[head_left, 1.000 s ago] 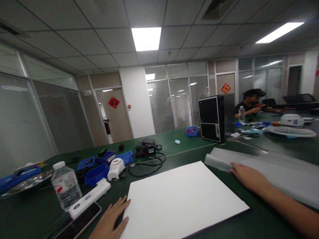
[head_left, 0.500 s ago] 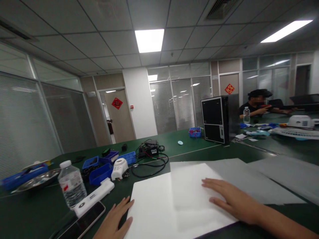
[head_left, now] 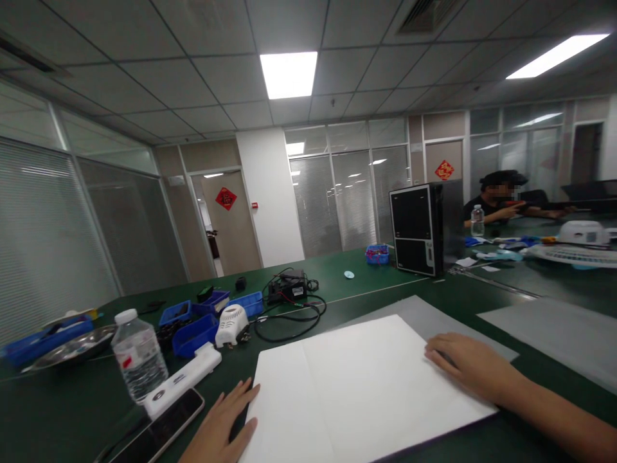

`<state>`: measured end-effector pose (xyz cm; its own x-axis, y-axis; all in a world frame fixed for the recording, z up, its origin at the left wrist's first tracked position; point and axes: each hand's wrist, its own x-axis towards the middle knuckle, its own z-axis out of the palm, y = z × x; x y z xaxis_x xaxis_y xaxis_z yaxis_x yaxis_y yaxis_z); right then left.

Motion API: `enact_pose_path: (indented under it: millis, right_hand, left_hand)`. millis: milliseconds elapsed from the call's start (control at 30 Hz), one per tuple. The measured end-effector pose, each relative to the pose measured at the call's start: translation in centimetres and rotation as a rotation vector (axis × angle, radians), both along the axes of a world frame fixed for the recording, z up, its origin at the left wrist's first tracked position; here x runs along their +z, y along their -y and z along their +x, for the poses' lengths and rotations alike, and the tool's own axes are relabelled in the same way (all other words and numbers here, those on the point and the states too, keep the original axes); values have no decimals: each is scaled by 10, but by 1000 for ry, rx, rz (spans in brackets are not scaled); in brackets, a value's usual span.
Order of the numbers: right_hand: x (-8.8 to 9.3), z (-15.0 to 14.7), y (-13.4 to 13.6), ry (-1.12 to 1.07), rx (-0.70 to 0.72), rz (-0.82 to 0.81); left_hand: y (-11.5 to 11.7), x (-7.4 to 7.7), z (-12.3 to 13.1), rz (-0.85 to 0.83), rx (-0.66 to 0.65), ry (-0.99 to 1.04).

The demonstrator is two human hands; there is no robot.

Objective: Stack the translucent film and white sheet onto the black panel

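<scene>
The left hand (head_left: 219,431) is laid flat with fingers spread at the left edge of the white board (head_left: 366,392) on the green tabletop (head_left: 58,418). The right hand (head_left: 465,363) is pressed flat, fingers together, on a translucent sheet (head_left: 424,318) covering the board's right part. Beside the left hand a phone (head_left: 159,434) is seen, and farther a water bottle (head_left: 139,357).

Both hands lie flat, palms down: left hand (head_left: 219,431), right hand (head_left: 465,363)
</scene>
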<state>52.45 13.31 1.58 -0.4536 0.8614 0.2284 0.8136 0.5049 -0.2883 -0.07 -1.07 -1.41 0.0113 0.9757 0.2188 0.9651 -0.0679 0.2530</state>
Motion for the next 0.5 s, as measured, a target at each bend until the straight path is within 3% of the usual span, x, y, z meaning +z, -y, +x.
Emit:
enact_pose_path:
  millis: [167,500]
  right_hand:
    - [1,-20,16,-140,115,-58]
    - [-12,-28,21,-82,281,-22]
  left_hand:
    - [1,2,2,-16,-7,-14]
    - [3,6,2,23,-10,60]
